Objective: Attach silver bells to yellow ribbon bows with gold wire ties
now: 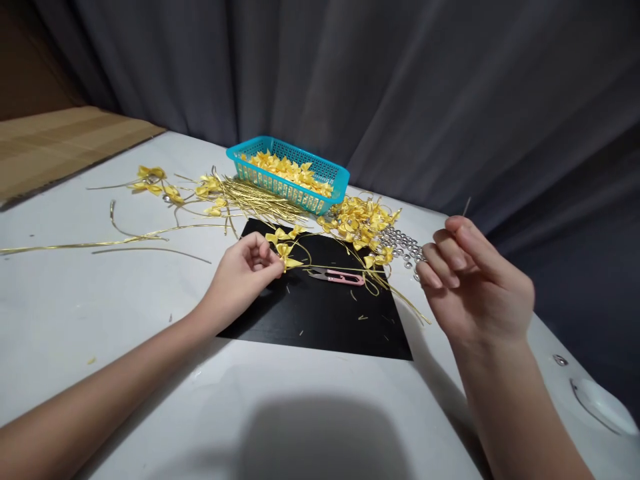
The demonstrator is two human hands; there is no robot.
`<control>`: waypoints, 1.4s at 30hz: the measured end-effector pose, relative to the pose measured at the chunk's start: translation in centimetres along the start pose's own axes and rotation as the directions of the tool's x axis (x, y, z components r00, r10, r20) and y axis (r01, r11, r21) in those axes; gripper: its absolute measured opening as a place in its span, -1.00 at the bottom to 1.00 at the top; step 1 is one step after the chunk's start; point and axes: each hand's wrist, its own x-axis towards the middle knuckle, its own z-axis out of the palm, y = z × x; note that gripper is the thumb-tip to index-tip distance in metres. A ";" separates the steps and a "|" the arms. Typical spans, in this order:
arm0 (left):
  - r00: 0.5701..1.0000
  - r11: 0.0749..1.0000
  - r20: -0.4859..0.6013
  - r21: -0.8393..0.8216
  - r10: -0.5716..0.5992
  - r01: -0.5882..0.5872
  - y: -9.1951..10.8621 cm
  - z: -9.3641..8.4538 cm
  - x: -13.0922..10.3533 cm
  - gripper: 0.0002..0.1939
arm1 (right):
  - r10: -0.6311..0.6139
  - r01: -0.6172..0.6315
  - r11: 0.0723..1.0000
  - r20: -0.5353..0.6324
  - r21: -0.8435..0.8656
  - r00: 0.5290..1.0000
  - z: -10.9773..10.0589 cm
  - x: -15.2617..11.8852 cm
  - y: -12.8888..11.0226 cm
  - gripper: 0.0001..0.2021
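My left hand (pixel 250 267) pinches a yellow ribbon flower (pixel 286 259) over the left part of a black mat (pixel 320 320). Thin gold wire runs from the flower toward the right. Raised at the right, my right hand (pixel 475 280) is closed, with a short thin wire (pixel 467 206) sticking up from between thumb and forefinger. Pink-handled thread snips (pixel 345 277) lie on the mat between my hands, close to small wire scraps.
A teal basket (pixel 340 183) of yellow flowers stands at the back. Gold wires (pixel 260 199) lie before it; more flowers (pixel 363 217) and silver beads (pixel 400 243) are at its right. Cardboard (pixel 75 147) is back left, a white object (pixel 603 403) far right.
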 end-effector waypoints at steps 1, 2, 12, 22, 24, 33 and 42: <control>1.000 1.000 0.011 -0.003 -0.001 0.001 0.0 0.0 -0.1 -0.73 | 0.020 -0.020 1.000 0.031 0.010 0.999 0.3 -0.2 0.0 -0.94; 1.000 1.000 0.028 -0.008 -0.004 0.005 0.1 0.1 -0.1 -0.73 | 0.056 -0.057 0.998 0.069 0.007 0.996 0.6 -0.4 0.2 -0.95; 0.980 0.999 0.198 -0.034 -0.020 0.028 0.9 0.3 -0.6 -0.74 | 0.237 -0.136 0.806 0.103 -0.576 0.966 1.8 -1.0 6.6 -0.77; 0.947 0.918 0.294 0.324 0.131 -0.227 0.4 0.3 -1.1 -0.81 | 0.017 -0.117 0.770 -0.163 -0.627 0.986 -0.6 1.0 6.0 -0.80; 0.964 0.932 0.227 0.302 0.136 -0.203 0.4 0.3 -1.0 -0.80 | -0.013 -0.109 0.649 -0.154 -0.753 0.988 -0.9 1.0 6.2 -0.84; 0.943 0.912 0.262 0.296 0.207 -0.282 0.6 0.6 -1.3 -0.81 | -0.364 0.678 0.296 0.577 -0.673 0.731 1.7 -2.4 6.5 -0.81; 0.931 0.894 0.285 0.318 0.227 -0.315 0.5 0.5 -1.5 -0.81 | -0.078 0.565 0.466 0.605 -0.681 0.793 2.6 -3.2 7.0 -0.87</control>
